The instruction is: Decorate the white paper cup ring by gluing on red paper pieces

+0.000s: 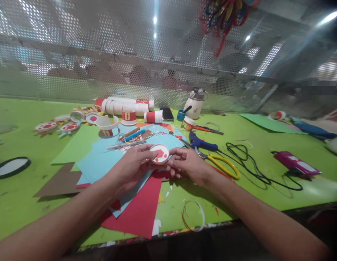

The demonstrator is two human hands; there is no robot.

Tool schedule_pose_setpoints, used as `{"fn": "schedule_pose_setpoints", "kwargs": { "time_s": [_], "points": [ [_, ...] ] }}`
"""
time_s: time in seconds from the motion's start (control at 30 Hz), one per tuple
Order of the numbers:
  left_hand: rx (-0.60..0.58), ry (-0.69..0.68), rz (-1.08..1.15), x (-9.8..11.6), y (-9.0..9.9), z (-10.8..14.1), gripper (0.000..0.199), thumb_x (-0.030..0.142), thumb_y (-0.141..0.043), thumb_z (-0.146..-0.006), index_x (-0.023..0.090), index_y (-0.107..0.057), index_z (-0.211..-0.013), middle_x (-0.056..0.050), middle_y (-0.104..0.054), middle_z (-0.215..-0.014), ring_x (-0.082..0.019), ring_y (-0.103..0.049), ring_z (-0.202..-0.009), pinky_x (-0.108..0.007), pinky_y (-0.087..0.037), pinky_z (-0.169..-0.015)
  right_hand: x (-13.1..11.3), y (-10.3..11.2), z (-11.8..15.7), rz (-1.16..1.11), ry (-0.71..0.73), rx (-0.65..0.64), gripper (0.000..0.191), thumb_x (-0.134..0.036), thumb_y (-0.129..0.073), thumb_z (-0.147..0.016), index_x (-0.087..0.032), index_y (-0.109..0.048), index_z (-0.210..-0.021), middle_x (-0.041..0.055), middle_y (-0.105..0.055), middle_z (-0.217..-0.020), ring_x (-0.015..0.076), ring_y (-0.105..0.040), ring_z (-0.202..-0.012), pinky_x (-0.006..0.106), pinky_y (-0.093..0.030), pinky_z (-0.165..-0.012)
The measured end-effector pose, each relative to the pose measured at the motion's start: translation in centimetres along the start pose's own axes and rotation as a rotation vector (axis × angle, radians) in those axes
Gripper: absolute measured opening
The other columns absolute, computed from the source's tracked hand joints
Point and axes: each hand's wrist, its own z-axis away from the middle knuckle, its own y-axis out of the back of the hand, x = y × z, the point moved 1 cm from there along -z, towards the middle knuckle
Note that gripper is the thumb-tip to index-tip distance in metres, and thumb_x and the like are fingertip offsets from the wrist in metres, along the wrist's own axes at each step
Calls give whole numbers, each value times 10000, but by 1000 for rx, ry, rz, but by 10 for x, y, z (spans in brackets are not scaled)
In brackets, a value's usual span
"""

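L hand (134, 160) & R hand (190, 164) grip cut cup base (160, 154) over near paper sheets (145, 206), red pcs on, no edge tabs visible, unlike tabbed cup bases (70, 127) at left

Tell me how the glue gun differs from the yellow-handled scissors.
The glue gun has a blue body, while the scissors have yellow handles. The glue gun has a black cord; the scissors have none. Both lie on the green table.
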Motion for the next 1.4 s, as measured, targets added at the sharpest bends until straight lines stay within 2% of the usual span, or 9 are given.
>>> {"fn": "schedule_pose_setpoints", "kwargs": {
  "time_s": [0.2,0.37,0.53,0.63,0.77,0.9,1.0,1.23,1.4],
  "points": [
    [22,-6,-49,-2,2,-3,215,132,-677,-770,61,-686,-973,-145,-724,-928,-217,-708,-794,-332,-581,-790,-2,-1,0,45,2,3,213,-261,-718,-757,-151,-622,-911,7,-676,-631,95,-610,-473,183,-415,-423],
    [69,-49,-145,-1,3,-2,201,174,-693,-759,81,-675,-937,-147,-717,-962,-220,-697,-787,-352,-562,-784,-20,7,11,278,112,201,179,-306,-673,-792,-162,-636,-891,8,-671,-665,103,-600,-500,205,-421,-422],
    [80,-61,-192,3,0,0,171,201,-694,-759,95,-667,-890,-140,-711,-944,-233,-694,-803,-368,-550,-785,-52,48,14,609,330,411,191,-342,-618,-815,-164,-670,-862,50,-700,-762,160,-637,-647,286,-491,-572],
    [90,-71,-183,5,1,0,149,197,-709,-745,99,-670,-850,-128,-710,-913,-220,-689,-784,-365,-554,-782,-62,80,5,1222,228,440,199,-262,-532,-857,-184,-693,-944,65,-722,-899,193,-651,-790,310,-495,-701],
    [103,-92,-152,5,3,-2,103,202,-724,-731,125,-683,-785,-105,-705,-896,-210,-676,-791,-376,-557,-785,-54,110,-11,1456,130,366,179,-124,-609,-722,-169,-720,-856,123,-712,-948,295,-613,-963,354,-436,-809],
    [97,-81,-154,6,5,-2,79,198,-726,-722,132,-694,-752,-108,-707,-922,-217,-673,-797,-378,-562,-769,-34,121,-23,1565,86,271,334,-87,-601,-679,-154,-697,-991,142,-695,-1034,304,-591,-989,336,-409,-796],
    [97,-60,-151,7,5,-3,130,194,-722,-725,119,-709,-829,-117,-709,-913,-211,-673,-766,-365,-566,-749,-26,123,-29,1603,74,268,390,-96,-577,-700,-152,-661,-1077,143,-680,-1092,288,-588,-997,314,-399,-779],
    [62,-41,-165,3,7,-6,216,191,-704,-749,104,-710,-946,-143,-705,-952,-221,-681,-772,-364,-567,-743,-19,131,-34,1630,14,347,250,-129,-556,-731,-122,-679,-949,146,-693,-936,251,-606,-860,284,-382,-675],
    [70,-39,-165,4,5,-4,167,179,-689,-755,119,-714,-909,-110,-699,-894,-216,-678,-780,-361,-568,-749,-18,137,-32,1615,10,369,221,-161,-562,-739,-121,-703,-904,131,-692,-888,244,-604,-836,281,-393,-664]
  ]
}}
